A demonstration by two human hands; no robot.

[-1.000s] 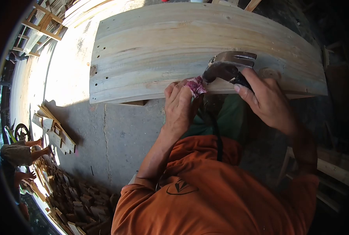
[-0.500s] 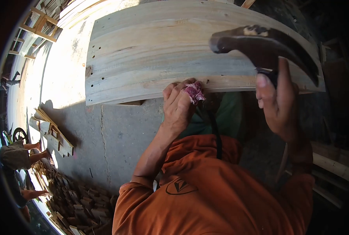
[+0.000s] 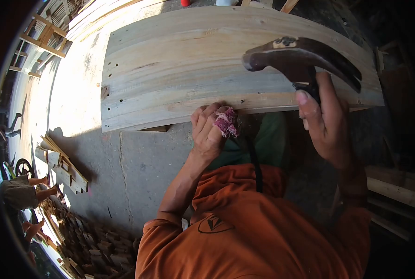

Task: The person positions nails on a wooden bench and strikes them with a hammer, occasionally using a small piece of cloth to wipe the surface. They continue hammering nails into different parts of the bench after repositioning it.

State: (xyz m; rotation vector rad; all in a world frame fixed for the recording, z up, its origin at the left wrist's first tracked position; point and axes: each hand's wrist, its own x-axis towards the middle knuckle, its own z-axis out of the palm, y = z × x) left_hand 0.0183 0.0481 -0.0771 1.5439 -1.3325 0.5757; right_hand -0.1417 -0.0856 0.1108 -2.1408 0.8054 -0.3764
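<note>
A claw hammer [image 3: 300,58] is in my right hand [image 3: 326,118], which is closed around its handle. The hammer's head hangs over a large pale wooden panel [image 3: 179,60], not touching it as far as I can tell. At the panel's near edge rests my left hand [image 3: 207,132], its fingers curled over the edge. A purple-and-white cloth [image 3: 226,122] is bunched around its index finger; the fingertips are hidden. A small dark spot [image 3: 242,101], perhaps a nail or hole, shows on the edge strip right of that hand. Dark holes mark the panel's left end.
Nailed wooden pieces [image 3: 63,162] lie on the concrete floor [image 3: 147,172] at left, above a heap of wood offcuts [image 3: 95,246]. Stacked boards [image 3: 393,190] stand at right. Another person's legs [image 3: 42,188] show at the far left. A red object [image 3: 185,3] sits beyond the panel.
The hammer and my right hand have shifted slightly left. The view has tilted a little, bringing the red object into sight. My left hand stays at the panel's edge.
</note>
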